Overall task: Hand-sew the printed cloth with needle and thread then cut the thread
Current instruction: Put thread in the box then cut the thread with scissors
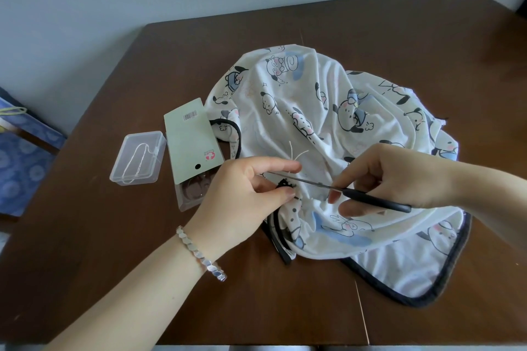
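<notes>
1. Printed cloth (pixel 328 122), head view: lies bunched on the brown table (pixel 128 279), middle to right, dark-bound edge at near right.
2. Left hand (pixel 242 194) pinches a fold of the cloth at a small dark stitched spot (pixel 285 184). Pale thread ends (pixel 296 152) stick up just beyond the thumb.
3. Right hand (pixel 393 177) grips black-handled scissors (pixel 342 189), blades pointing left and reaching the left thumb, close to the thread. Cannot tell if the blades are parted.
4. Left of the cloth: a green card pack (pixel 191 134) and a clear plastic box (pixel 138 158) with thread inside.
5. Progress, judged: sewing looks finished and no needle is visible. The task is at the cutting step, and the thread ends may already be snipped or about to be trimmed. Cannot tell which.
</notes>
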